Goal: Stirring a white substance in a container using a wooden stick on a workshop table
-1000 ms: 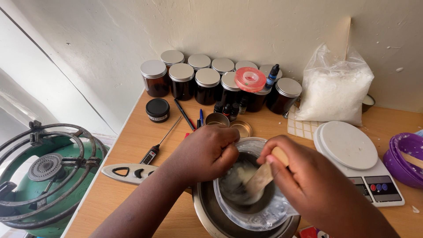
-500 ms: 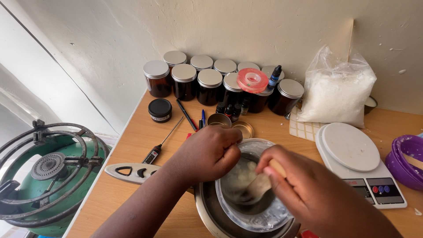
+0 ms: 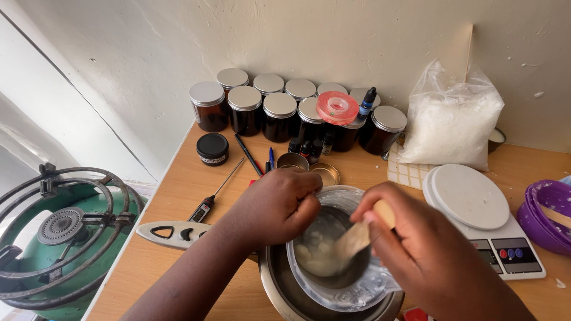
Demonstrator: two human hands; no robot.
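Observation:
My left hand (image 3: pixel 275 205) grips the near left rim of a clear glass bowl (image 3: pixel 351 297) that sits inside a metal pot (image 3: pixel 275 285) on the wooden table. My right hand (image 3: pixel 416 244) holds a wooden spatula (image 3: pixel 357 236) whose blade dips into pale, partly melted wax lumps (image 3: pixel 318 252) in the bowl. Both hands are close together over the bowl.
Several dark jars with silver lids (image 3: pixel 279 110) line the wall, beside a bag of white flakes (image 3: pixel 450 122). A white kitchen scale (image 3: pixel 476 205), a purple bowl (image 3: pixel 544 208), a probe thermometer (image 3: pixel 215 191), pens, small tins and a green gas burner (image 3: pixel 59 235) surround the pot.
My right hand has shifted the spatula a little inside the bowl, stirring the wax. My left hand keeps its hold on the rim.

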